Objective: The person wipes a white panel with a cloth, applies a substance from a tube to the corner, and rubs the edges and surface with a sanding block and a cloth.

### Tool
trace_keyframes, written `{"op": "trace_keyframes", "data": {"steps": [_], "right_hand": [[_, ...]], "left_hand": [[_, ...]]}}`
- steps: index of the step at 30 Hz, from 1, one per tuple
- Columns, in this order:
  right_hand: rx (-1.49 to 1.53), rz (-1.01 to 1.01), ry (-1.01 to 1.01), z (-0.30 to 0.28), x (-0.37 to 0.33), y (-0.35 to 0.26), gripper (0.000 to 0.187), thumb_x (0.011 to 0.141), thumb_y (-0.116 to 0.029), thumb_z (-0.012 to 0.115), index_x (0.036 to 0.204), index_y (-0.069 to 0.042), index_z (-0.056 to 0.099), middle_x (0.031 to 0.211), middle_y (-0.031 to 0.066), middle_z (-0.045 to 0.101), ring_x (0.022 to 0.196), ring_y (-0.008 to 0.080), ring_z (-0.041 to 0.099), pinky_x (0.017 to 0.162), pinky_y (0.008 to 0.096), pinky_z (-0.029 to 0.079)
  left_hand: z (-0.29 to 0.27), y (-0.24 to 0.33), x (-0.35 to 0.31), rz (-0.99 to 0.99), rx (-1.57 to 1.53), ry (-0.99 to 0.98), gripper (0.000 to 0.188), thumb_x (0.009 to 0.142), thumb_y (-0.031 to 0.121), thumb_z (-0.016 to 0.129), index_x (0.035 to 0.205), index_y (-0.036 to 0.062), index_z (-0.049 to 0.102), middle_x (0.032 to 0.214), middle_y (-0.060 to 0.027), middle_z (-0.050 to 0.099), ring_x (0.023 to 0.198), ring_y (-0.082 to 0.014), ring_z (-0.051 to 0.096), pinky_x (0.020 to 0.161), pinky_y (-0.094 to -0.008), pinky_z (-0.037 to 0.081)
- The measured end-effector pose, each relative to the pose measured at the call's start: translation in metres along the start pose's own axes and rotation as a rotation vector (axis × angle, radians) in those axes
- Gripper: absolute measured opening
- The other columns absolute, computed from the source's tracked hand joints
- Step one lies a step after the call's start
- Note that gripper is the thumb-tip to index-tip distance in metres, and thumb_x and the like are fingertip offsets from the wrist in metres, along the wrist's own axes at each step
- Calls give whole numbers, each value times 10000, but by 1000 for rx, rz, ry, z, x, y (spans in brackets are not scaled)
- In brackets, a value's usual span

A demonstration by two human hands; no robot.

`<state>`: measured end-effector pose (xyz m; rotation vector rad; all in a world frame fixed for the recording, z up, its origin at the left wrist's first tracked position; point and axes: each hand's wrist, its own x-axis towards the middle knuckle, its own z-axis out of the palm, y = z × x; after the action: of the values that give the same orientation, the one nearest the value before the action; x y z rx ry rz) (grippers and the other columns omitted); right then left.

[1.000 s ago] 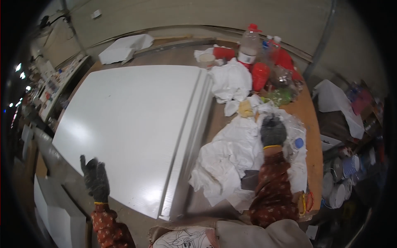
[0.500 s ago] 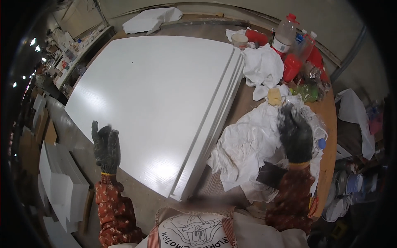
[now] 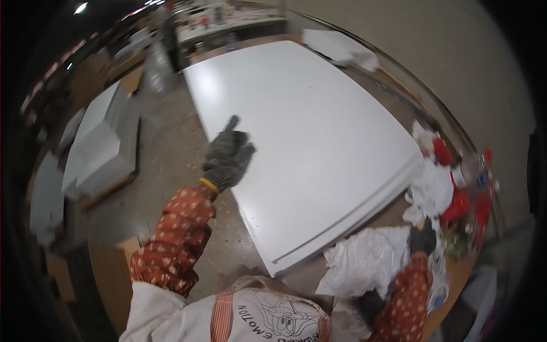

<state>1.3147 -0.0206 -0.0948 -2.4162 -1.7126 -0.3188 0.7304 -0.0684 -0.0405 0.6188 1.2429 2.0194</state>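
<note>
A white panel stack with rounded corners lies on the table, its stepped edge facing right. My left hand, in a dark grey knitted glove, is at the panel's left edge with its index finger stretched out and the others loosely bent; it holds nothing. Whether it touches the panel is hard to tell. At the right, my right hand, gloved alike, has its fingers closed on a small yellow sponge, mostly hidden by the glove. Crumpled white cloth lies just left of that hand.
White crumpled paper, red containers and blurred clear bottles crowd the table's right side. A white sheet lies at the far edge. White boards are stacked on the floor at left, near brown cardboard.
The view has swung, so the panel appears turned. My left hand has come to overlap the panel's left edge. My right hand has reached forward and closed on the yellow sponge.
</note>
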Motion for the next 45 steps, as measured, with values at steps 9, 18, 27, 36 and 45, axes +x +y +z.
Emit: {"op": "trace_keyframes", "data": {"steps": [9, 18, 27, 36, 45], "right_hand": [[1143, -460, 77, -177, -89, -118, 592, 776, -29, 685, 1325, -37, 464, 1316, 109, 510, 1180, 243, 512, 982, 360, 439], [1678, -645, -907, -228, -163, -204, 531, 842, -253, 576, 1284, 16, 457, 1238, 168, 516, 1127, 315, 562, 808, 408, 572], [1573, -1205, -776, -171, -178, -278, 405, 934, -150, 544, 1280, 40, 455, 1217, 163, 560, 1088, 269, 576, 887, 372, 527], [1261, -1035, -968, -238, -271, -400, 533, 804, -45, 716, 1268, 2, 459, 1139, 157, 592, 1045, 238, 596, 868, 403, 520], [246, -1286, -66, -256, -340, -596, 628, 679, -287, 805, 1200, -47, 551, 1001, 147, 632, 947, 319, 619, 842, 420, 496]], "left_hand": [[-41, 41, -29, 783, 1279, -238, 703, 846, 373, 603, 1402, 31, 340, 1032, -128, 618, 995, -304, 569, 912, -430, 440], [-46, 38, -132, 781, 692, -287, 902, 738, 13, 770, 1473, 53, 248, 1398, -116, 404, 1165, -220, 498, 955, -351, 477], [-59, 118, -148, 955, 692, -613, 1212, 614, 483, 855, 1483, 40, 136, 1460, -176, 355, 1414, -329, 224, 1169, -500, 135], [-162, 143, -96, 69, -66, -730, 1105, 706, 201, 837, 1514, 176, 85, 1291, -154, 527, 1198, -270, 520, 1034, -444, 425], [-415, 170, 65, 23, 199, -309, 878, 800, 40, 742, 1487, 150, 205, 1168, -127, 568, 1073, -196, 558, 866, -335, 525]]}}
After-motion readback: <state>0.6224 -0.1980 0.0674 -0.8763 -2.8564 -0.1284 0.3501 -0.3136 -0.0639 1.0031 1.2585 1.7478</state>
